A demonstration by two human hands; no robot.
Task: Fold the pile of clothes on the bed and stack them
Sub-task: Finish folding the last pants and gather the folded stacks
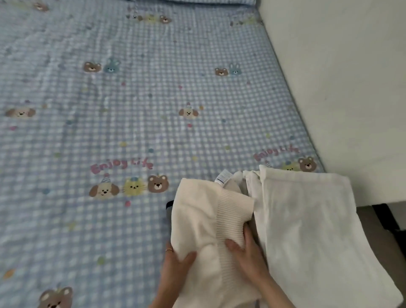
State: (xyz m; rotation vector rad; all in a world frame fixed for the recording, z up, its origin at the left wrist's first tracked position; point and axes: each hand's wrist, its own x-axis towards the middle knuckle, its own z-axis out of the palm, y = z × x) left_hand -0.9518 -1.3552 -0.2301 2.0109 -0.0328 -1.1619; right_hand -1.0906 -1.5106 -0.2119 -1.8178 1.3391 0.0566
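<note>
Cream knit garment (208, 222) lies folded at the near edge of the bed (131, 99), just beside the white folded cloth (307, 230). Risk: lifting one-sided may let the ribbed flap fall open. Left hand (178, 263) grips the left edge; right hand (246, 252) fingers (232, 244) pinch the ribbed band.

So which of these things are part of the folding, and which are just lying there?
Part of the job:
- cream sweater, held by the left hand and right hand
- folded white cloth beside it

Just there:
- checked bedsheet
- wall
- pillow edge
</note>
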